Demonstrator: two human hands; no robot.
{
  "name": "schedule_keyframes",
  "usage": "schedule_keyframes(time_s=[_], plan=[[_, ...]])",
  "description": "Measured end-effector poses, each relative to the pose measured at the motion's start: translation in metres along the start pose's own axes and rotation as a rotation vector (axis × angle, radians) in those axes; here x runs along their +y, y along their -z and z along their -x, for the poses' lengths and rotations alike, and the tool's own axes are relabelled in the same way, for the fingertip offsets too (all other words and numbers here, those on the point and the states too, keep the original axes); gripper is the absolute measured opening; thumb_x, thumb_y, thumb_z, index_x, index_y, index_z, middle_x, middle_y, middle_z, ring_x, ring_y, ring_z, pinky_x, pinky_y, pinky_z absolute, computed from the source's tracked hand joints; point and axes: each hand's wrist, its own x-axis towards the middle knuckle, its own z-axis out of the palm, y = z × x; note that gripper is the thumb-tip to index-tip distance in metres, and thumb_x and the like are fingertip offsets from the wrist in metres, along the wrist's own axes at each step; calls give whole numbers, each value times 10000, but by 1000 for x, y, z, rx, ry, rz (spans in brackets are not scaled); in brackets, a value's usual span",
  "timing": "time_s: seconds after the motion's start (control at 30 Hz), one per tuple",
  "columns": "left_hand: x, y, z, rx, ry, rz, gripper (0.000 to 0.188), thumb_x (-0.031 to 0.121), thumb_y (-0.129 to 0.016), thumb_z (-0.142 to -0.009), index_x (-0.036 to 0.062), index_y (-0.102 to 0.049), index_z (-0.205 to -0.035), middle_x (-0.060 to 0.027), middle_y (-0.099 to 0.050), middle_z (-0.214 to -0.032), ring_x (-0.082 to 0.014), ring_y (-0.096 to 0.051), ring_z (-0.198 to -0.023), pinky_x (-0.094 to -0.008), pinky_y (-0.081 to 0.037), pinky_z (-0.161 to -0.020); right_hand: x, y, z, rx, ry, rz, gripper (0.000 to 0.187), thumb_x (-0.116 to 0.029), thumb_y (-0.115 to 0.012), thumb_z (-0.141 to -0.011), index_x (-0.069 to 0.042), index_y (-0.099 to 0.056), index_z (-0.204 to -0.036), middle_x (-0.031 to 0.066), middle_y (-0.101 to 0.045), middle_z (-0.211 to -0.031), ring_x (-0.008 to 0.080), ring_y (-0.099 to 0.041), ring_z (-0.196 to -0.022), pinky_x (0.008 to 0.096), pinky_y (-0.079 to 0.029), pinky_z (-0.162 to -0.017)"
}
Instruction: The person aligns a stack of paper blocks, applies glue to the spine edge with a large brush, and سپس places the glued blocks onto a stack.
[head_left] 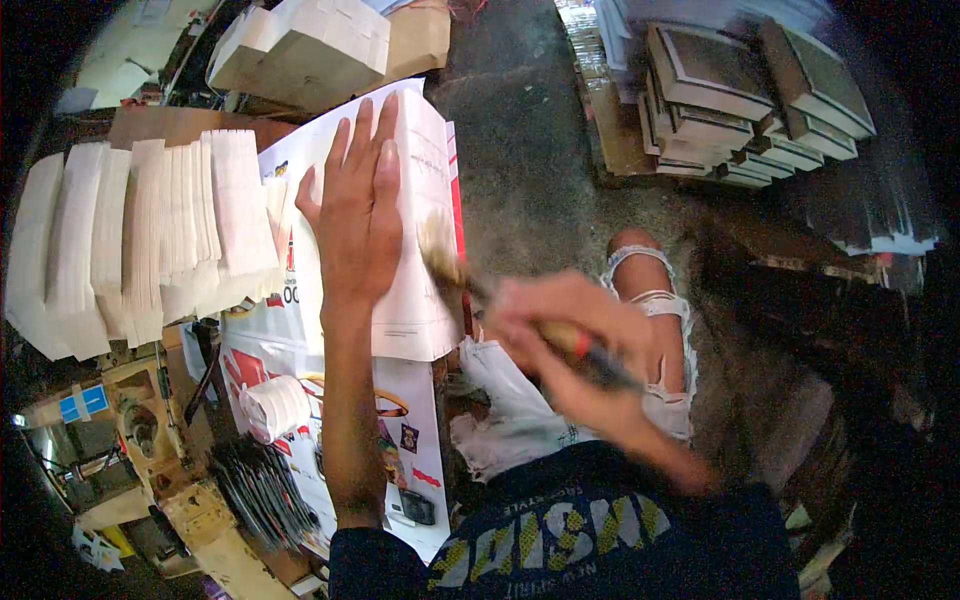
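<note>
My left hand (356, 225) lies flat with its fingers stretched on a white block of paper (418, 325) at the table's right edge. In my right hand (590, 335), blurred by motion, is a brush (445, 262) with a dark handle and pale bristles. Those bristles meet the right-hand edge of the paper block, just beside my left hand. Printed sheets (395, 450) in white, red and other colours cover the table below the block.
A row of thick white paper blocks (140, 235) stands at the left, with another stack (310, 50) beyond. A small white roll (277, 408) sits on the sheets near dark thin pieces (262, 490). Dark-covered books (712, 75) are piled at the far right.
</note>
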Motion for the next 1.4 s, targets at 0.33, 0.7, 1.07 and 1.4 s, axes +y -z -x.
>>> schedule_keyframes(time_s=[0.33,0.7,1.07,1.4], plan=[[2,2,5,8,19,22,473,361,-290,-1079,256,-418,-1521,-39,-358,-1598,-235,-294,-1481,-515,-69,-1175,-23,39,2,-40,-19,68,190,83,-745,-788,-28,-756,-942,145,-729,-1046,228,-704,-977,349,-554,-861],[-17,-4,4,-16,4,82,475,357,-285,-1077,264,-405,-1527,-18,-338,-1608,-234,-278,-1490,-527,-78,-1176,-41,24,-7,295,-461,115,149,-105,-759,-859,-24,-741,-983,85,-735,-1013,162,-684,-932,300,-529,-845],[-3,-2,1,-31,32,-23,481,352,-277,-1076,273,-379,-1540,-6,-342,-1607,-225,-280,-1488,-499,-74,-1178,-15,-9,24,213,-487,-27,74,-100,-771,-855,-30,-754,-874,46,-748,-895,82,-666,-798,231,-522,-733],[-3,2,1,-21,22,-23,485,345,-277,-1076,256,-380,-1542,-18,-364,-1596,-220,-287,-1484,-495,-64,-1173,-6,6,-49,285,-423,-54,138,-64,-779,-823,-47,-755,-958,78,-749,-927,125,-693,-838,254,-543,-772]])
